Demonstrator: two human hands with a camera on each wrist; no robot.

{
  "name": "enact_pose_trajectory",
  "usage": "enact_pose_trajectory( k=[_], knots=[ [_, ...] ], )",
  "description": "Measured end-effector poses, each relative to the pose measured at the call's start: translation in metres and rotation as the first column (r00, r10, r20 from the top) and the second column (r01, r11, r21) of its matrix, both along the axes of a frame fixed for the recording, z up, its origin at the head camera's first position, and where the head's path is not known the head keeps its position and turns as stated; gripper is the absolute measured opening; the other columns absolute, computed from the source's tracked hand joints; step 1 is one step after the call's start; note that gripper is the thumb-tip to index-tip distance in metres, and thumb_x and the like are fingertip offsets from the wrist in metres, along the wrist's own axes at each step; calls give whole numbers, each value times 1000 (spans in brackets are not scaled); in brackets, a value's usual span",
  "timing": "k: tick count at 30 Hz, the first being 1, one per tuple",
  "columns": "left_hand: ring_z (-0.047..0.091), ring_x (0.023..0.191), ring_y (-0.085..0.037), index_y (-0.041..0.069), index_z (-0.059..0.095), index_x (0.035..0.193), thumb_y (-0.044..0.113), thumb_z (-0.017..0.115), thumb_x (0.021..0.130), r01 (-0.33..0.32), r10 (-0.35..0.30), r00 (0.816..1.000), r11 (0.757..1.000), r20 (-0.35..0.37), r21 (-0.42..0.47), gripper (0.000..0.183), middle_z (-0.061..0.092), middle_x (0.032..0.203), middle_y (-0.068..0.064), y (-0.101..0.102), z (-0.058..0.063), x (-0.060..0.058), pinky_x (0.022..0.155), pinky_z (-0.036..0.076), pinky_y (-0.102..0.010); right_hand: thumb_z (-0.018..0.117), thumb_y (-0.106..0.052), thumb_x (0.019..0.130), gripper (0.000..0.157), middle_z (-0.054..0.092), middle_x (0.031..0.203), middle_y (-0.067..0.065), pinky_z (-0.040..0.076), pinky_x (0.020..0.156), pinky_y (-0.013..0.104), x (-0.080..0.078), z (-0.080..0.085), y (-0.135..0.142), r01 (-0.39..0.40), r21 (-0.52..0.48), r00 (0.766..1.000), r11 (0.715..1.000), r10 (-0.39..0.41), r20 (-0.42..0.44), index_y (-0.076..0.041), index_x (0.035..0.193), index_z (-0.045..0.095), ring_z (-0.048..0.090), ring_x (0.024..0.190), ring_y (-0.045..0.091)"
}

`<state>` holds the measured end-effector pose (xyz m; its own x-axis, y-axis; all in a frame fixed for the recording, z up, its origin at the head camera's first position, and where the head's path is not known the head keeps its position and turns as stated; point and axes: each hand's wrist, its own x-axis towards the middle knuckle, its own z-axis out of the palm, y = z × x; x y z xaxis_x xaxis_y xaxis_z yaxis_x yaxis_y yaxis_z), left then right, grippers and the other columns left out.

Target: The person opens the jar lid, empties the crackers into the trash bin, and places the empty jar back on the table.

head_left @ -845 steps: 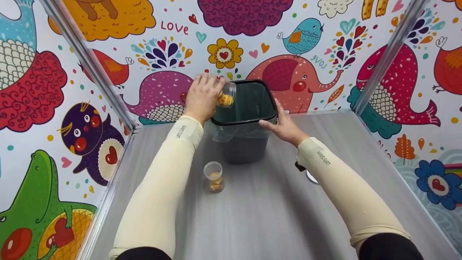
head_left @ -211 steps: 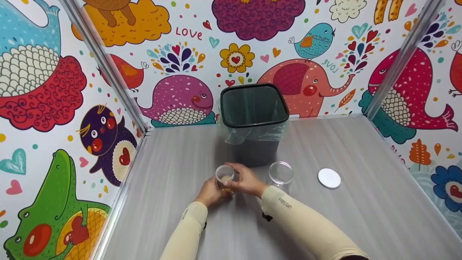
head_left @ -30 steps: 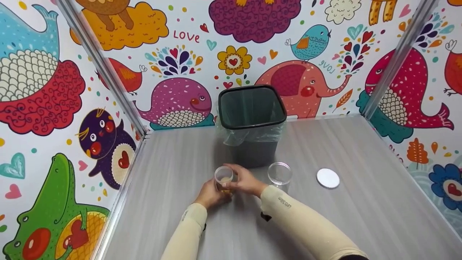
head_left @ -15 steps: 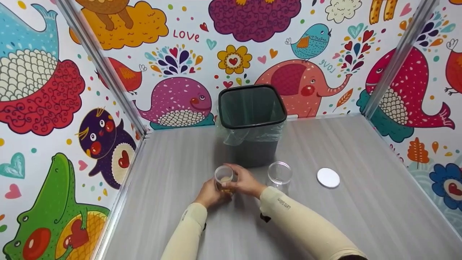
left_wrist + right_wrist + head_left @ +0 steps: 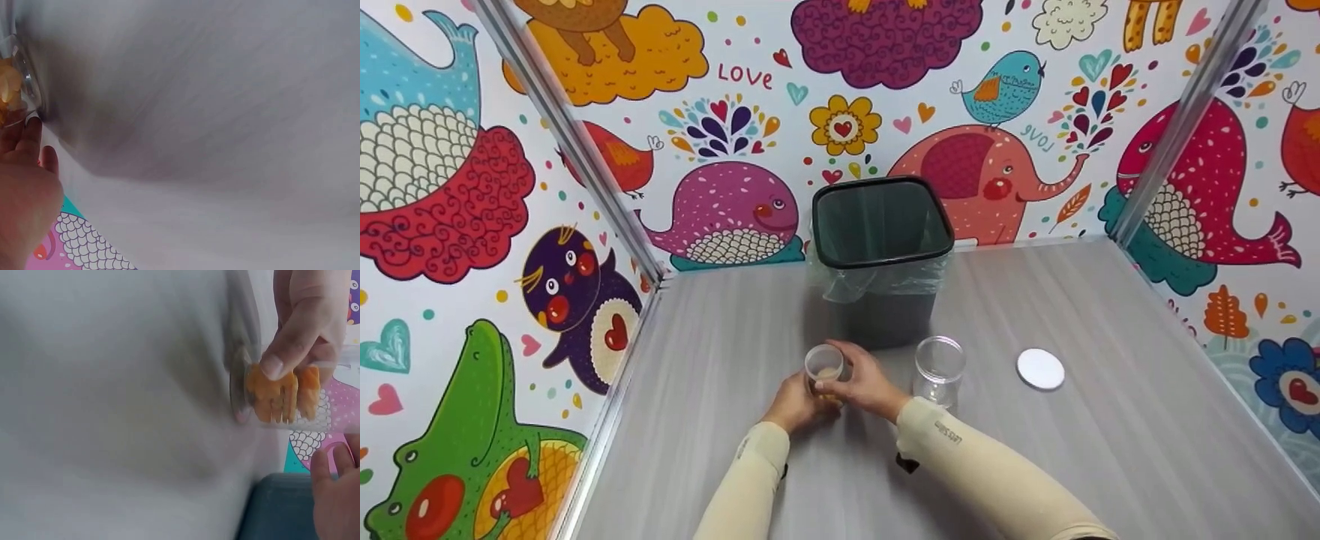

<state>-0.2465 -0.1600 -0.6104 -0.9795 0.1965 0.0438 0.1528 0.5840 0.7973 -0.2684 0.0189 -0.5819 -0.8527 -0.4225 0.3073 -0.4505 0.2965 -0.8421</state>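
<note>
Both hands hold a small clear plastic jar (image 5: 823,356) upright, its base close to the table. Inside its lower part are orange-yellow snack pieces (image 5: 273,396), seen through the wall in the right wrist view. My left hand (image 5: 795,403) grips the jar low on its left and near side. My right hand (image 5: 868,379) curls round it from the right, thumb in front. In the left wrist view, part of the jar (image 5: 35,95) shows at the left edge. A second clear jar (image 5: 940,364), with nothing visible inside, stands just right of my right hand.
A dark grey bin (image 5: 885,315) lined with a thin clear bag stands behind the hands. To the right a white round lid (image 5: 1041,369) lies on the grey table (image 5: 1110,450). Walls printed with cartoon animals enclose the back and sides.
Twenty-eight seconds ago my left hand tipped a jar of yellow pieces over the bin while my right hand held its rim. Since seven seconds ago, both hands stay on the other jar.
</note>
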Motion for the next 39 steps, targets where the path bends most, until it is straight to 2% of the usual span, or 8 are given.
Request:
enact_pose_trajectory(
  k=[4, 8, 13, 17, 24, 27, 34, 39],
  knots=[
    [64, 103, -24, -3, 56, 129, 17, 90, 73, -4, 3, 1000, 1000, -15, -31, 69, 68, 114, -9, 2, 2, 0, 96, 48, -45, 83, -34, 81, 76, 56, 137, 14, 42, 103, 46, -1, 2, 1, -1, 8, 1000, 1000, 1, 13, 0, 141, 51, 53, 125, 28],
    [63, 104, -24, -2, 56, 130, 16, 90, 72, -5, 5, 1000, 1000, 14, 1, 69, 68, 114, -9, 3, 2, 0, 97, 48, -45, 82, -30, 83, 75, 53, 140, 17, 40, 104, 50, -5, 7, 7, -82, 17, 995, 996, 81, 54, 1, 143, 48, 51, 127, 34],
    [63, 104, -23, 0, 56, 131, 15, 90, 73, -12, 11, 999, 999, 32, 32, 69, 67, 116, -8, 2, 1, 1, 97, 48, -45, 79, -30, 85, 75, 51, 143, 16, 37, 107, 50, -9, 13, 11, -151, 60, 983, 987, 143, 116, -2, 146, 46, 48, 130, 32],
    [64, 104, -24, -1, 55, 132, 15, 90, 73, -1, 0, 1000, 999, 27, 41, 70, 67, 117, -9, 1, 1, 2, 96, 48, -45, 80, -31, 84, 77, 52, 141, 15, 38, 107, 49, -7, 10, 9, -126, 48, 987, 991, 120, 105, -1, 146, 46, 49, 129, 29],
    [64, 103, -24, -2, 54, 133, 13, 89, 73, 5, -5, 1000, 1000, 4, 8, 71, 67, 117, -11, 0, 1, 1, 96, 48, -46, 84, -30, 81, 77, 57, 136, 15, 41, 104, 48, 1, 2, 0, -41, -61, 998, 997, 43, 36, 4, 140, 50, 52, 125, 28],
    [65, 100, -23, -2, 55, 132, 13, 89, 73, 8, -8, 1000, 1000, 4, 10, 70, 68, 115, -10, 0, 2, 0, 95, 49, -46, 83, -27, 83, 74, 57, 136, 16, 41, 104, 49, 1, 3, 0, -46, -76, 998, 996, 49, 41, 5, 140, 50, 52, 125, 30],
    [64, 98, -21, -2, 58, 127, 16, 89, 73, 3, -4, 1000, 1000, 27, 7, 64, 69, 109, -6, 2, 4, 2, 92, 50, -44, 78, -29, 85, 75, 52, 141, 17, 38, 106, 50, -7, 8, 8, -130, 26, 988, 991, 127, 86, 1, 145, 45, 49, 128, 32],
    [64, 100, -22, -2, 57, 129, 16, 89, 73, 0, -1, 1000, 1000, 25, 11, 68, 68, 112, -8, 0, 3, 3, 93, 50, -45, 80, -33, 82, 78, 53, 139, 15, 39, 106, 48, -6, 8, 7, -110, 33, 992, 993, 107, 72, -1, 145, 47, 50, 127, 30]
  ],
)
